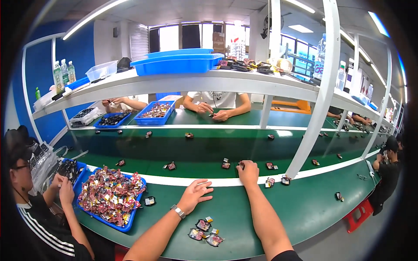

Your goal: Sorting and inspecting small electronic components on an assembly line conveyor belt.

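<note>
Over the green-topped bench (305, 209), in the head view, the left hand (196, 195) is palm down and empty, its fingers loosely spread (whether it touches the surface, I cannot tell). A silver metal-banded watch (178, 211) circles its wrist. Ahead and to its right, the right hand (248, 171) reaches across the long white edge strip (209, 182) to the dark green belt (198, 152). Its fingers bend down at a small dark reddish unit (240, 165), mostly hidden by them; I cannot tell whether it is gripped or merely touched.

Just left of the right hand, on the belt, lies a small black casing with pinkish parts (225, 163); just right of it is another black-and-pink unit (271, 166). Nearer the person, two more units lie to its right, by the strip.

Below the left hand, toward the person, three black-framed units with pinkish film (203, 225) sit clustered with small silvery rectangular pieces (209, 219). To its left stands a blue plastic tray (119, 227) heaped with pink, silver and yellow parts (111, 191), and one dark square casing (150, 201) lies between tray and hand. Farther left, a co-worker's hands are raised near their chest; beyond both hands, another co-worker holds something small and dark.
</note>
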`<state>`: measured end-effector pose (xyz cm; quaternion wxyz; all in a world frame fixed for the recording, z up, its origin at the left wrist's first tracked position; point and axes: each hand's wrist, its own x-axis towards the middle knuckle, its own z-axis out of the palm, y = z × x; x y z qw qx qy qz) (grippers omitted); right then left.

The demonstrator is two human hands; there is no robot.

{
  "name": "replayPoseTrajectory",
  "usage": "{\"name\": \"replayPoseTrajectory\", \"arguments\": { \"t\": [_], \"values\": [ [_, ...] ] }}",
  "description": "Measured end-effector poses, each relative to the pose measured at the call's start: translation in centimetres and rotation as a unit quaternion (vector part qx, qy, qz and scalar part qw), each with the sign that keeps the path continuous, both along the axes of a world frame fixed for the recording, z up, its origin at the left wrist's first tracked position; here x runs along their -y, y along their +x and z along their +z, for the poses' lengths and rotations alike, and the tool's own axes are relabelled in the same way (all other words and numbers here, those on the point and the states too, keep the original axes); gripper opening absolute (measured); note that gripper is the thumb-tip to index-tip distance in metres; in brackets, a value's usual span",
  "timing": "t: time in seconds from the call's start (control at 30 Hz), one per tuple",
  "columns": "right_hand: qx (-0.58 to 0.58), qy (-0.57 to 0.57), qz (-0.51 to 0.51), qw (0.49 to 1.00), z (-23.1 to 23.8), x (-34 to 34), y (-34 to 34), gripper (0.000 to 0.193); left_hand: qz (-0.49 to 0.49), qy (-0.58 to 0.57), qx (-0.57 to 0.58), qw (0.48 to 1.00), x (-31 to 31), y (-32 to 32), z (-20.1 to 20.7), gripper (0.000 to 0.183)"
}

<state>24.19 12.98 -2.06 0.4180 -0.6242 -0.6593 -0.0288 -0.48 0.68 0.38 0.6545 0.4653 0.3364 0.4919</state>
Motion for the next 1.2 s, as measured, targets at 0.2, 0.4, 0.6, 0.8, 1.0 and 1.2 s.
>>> {"name": "replayPoseTrajectory", "arguments": {
  "t": [0.2, 0.4, 0.6, 0.8, 1.0, 1.2],
  "values": [
    [0.049, -0.033, -0.001, 0.998, 2.6, 1.1, -5.2, 0.042, 0.015, 0.004, -0.028, 0.999, -0.3, -0.5, -0.3, 0.035],
    [0.055, -0.032, -0.101, 0.993, 0.3, -1.9, -6.2, 0.051, -0.023, 0.009, 0.016, 1.0, -0.7, -0.2, -0.3, 0.02],
    [-0.261, -0.034, 0.179, 0.948, 0.9, 3.9, -6.8, 0.039, 0.003, -0.009, 0.045, 0.999, -0.9, -1.8, -1.6, 0.014],
    [-0.108, -0.025, 0.361, 0.926, 3.7, 12.2, -6.0, 0.046, -0.017, -0.031, 0.042, 0.998, -1.3, -3.3, -1.4, 0.029],
    [-0.013, -0.075, 0.421, 0.904, 6.0, 12.5, -5.2, 0.049, -0.16, -0.048, -0.014, 0.986, -1.1, -3.0, -0.8, 0.039],
    [-0.017, 0.045, 0.397, 0.917, 5.0, 12.5, -5.6, 0.038, -0.11, -0.018, 0.03, 0.993, -0.4, -2.1, -0.2, 0.046]
  ]
}}
